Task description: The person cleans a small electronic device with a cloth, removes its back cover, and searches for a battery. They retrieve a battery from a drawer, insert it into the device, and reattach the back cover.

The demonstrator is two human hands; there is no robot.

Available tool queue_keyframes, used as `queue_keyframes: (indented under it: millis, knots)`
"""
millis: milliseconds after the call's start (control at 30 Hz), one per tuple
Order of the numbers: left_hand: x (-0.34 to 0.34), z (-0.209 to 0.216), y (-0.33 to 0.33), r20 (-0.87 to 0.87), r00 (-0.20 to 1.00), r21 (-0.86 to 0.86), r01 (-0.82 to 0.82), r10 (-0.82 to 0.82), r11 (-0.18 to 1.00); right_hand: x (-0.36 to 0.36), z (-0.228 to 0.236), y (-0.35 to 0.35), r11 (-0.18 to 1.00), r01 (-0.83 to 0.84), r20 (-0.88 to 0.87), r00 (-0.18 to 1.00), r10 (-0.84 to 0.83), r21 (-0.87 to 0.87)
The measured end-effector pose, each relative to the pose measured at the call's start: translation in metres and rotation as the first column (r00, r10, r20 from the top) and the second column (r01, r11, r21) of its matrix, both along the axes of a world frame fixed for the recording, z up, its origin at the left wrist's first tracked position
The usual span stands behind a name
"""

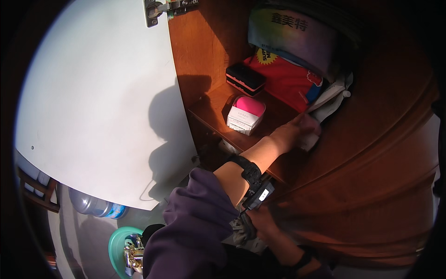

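Note:
My left arm, in a purple sleeve with a black strap and small device at the wrist, stretches into an open wooden cabinet. On the shelf's right side my left hand (287,136) is closed around a small pink-and-white item (310,133), partly hidden and in shadow. Left of it stands a white box with a bright pink top (245,115). Lower down, below the shelf, my right hand (261,220) is closed on a crumpled grey cloth (241,231); its fingertips are partly hidden by the left wrist device.
A black case with pink trim (245,79), a red bag (288,79) and a multicoloured pouch (292,39) fill the shelf's back. The white cabinet door (97,102) hangs open at left. On the floor are a clear plastic bottle (95,203) and a green basin (115,249) with shiny items.

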State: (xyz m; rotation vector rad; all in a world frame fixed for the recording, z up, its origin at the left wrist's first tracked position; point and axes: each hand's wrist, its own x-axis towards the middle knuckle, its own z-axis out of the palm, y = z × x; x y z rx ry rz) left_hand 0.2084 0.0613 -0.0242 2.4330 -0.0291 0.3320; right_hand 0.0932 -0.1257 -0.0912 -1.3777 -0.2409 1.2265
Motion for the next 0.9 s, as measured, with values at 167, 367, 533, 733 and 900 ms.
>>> queue_keyframes:
  millis: [167,367,533,733,900]
  knots:
    - [-0.011,0.003,-0.021,0.133,0.971,0.109,-0.216,0.201,0.97,-0.001,-0.004,0.001,0.999,0.015,0.072,0.997,-0.013,-0.028]
    - [-0.084,0.012,0.003,0.473,0.723,0.338,-0.677,0.503,0.654,0.003,-0.003,-0.001,0.997,0.002,-0.09,0.996,-0.009,-0.074]
    - [-0.103,0.009,0.032,0.069,0.696,0.248,-0.706,0.714,0.664,-0.003,-0.005,0.008,0.997,-0.001,-0.026,1.0,-0.002,-0.083]
    - [-0.147,0.012,0.03,0.097,0.859,-0.948,-0.075,0.503,0.311,-0.007,0.012,0.015,0.982,0.161,-0.197,0.97,-0.139,0.096]
    - [-0.232,-0.001,-0.028,0.064,0.965,-0.958,0.131,0.255,-0.254,-0.018,0.033,0.014,0.755,0.155,0.098,0.955,-0.279,0.637]
